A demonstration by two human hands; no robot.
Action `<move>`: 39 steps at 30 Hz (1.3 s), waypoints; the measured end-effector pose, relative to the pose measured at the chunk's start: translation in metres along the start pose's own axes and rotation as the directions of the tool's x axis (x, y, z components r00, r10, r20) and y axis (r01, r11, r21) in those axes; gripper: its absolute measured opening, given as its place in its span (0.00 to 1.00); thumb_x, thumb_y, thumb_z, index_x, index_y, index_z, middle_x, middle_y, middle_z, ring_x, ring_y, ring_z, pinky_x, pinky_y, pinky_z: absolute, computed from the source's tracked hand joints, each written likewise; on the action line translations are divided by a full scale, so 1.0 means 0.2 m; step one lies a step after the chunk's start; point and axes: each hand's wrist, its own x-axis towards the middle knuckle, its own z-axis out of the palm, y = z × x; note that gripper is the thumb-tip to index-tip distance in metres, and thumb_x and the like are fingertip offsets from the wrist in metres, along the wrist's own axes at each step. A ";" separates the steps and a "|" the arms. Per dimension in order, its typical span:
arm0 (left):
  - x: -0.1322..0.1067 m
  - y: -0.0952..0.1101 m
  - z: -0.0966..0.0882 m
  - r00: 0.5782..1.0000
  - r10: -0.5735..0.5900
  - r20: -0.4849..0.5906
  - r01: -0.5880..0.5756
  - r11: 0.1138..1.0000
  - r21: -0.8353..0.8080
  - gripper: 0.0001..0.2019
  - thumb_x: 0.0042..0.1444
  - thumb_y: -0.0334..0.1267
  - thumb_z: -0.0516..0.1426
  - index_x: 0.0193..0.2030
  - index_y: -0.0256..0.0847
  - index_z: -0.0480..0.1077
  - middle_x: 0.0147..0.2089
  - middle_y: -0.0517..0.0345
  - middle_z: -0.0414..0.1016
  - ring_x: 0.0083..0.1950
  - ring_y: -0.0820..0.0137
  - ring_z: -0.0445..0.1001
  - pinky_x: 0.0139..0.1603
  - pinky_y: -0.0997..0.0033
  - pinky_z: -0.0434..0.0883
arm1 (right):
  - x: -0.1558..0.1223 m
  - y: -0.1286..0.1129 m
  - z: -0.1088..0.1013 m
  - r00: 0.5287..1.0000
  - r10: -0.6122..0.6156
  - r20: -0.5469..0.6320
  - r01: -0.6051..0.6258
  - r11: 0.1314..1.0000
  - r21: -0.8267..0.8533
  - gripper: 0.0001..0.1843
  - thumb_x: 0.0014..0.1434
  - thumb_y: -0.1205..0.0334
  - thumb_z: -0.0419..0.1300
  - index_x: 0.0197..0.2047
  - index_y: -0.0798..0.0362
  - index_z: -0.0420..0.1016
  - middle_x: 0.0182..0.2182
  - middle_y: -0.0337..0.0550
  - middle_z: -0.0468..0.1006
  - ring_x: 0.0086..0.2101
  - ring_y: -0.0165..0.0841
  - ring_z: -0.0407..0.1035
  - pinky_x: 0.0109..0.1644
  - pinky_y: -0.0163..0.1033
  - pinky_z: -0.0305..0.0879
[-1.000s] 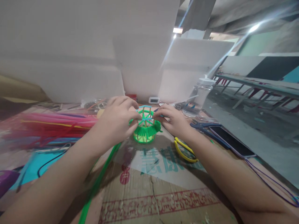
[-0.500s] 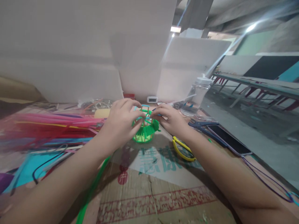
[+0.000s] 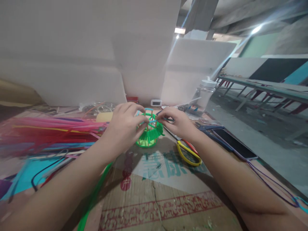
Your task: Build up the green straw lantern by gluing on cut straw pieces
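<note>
A small green woven basket [image 3: 148, 137] with upright wooden sticks stands on flattened cardboard [image 3: 163, 195]. My left hand [image 3: 124, 126] is curled against the basket's left side, its fingertips pinching a light blue strip [image 3: 151, 121] that runs across the sticks. My right hand [image 3: 176, 123] pinches the same blue strip at the basket's right side. Both hands hide much of the basket's upper part.
Yellow-handled scissors [image 3: 186, 150] lie just right of the basket. A phone [image 3: 234, 143] with a purple cord lies farther right. A pile of pink and coloured strips [image 3: 48, 131] fills the left. A plastic jar [image 3: 203, 96] stands behind, before white boards. A long green strip [image 3: 95, 192] trails toward me.
My right hand has lifted a little and uncovered the scissors' blades and red part. The view has shifted slightly; both hands stay on the blue strip at the basket.
</note>
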 end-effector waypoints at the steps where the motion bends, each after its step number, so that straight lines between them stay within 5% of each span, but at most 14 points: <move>1: 0.00 0.00 0.00 1.000 0.002 -0.002 -0.002 1.000 0.000 0.07 0.65 0.37 0.57 0.41 0.43 0.78 0.52 0.47 0.77 0.54 0.52 0.72 0.53 0.49 0.67 | 0.00 0.00 0.00 1.000 -0.011 -0.010 0.011 1.000 -0.003 0.06 0.63 0.71 0.60 0.39 0.51 0.76 0.36 0.42 0.81 0.38 0.34 0.72 0.43 0.40 0.66; 39: 0.00 -0.01 0.01 0.999 0.033 -0.019 -0.033 0.999 0.007 0.07 0.64 0.35 0.58 0.40 0.42 0.79 0.50 0.47 0.78 0.52 0.52 0.72 0.51 0.50 0.67 | -0.01 -0.05 0.04 0.997 -0.063 -0.034 0.055 0.980 -0.190 0.04 0.62 0.67 0.58 0.38 0.51 0.73 0.35 0.45 0.80 0.38 0.38 0.71 0.45 0.43 0.63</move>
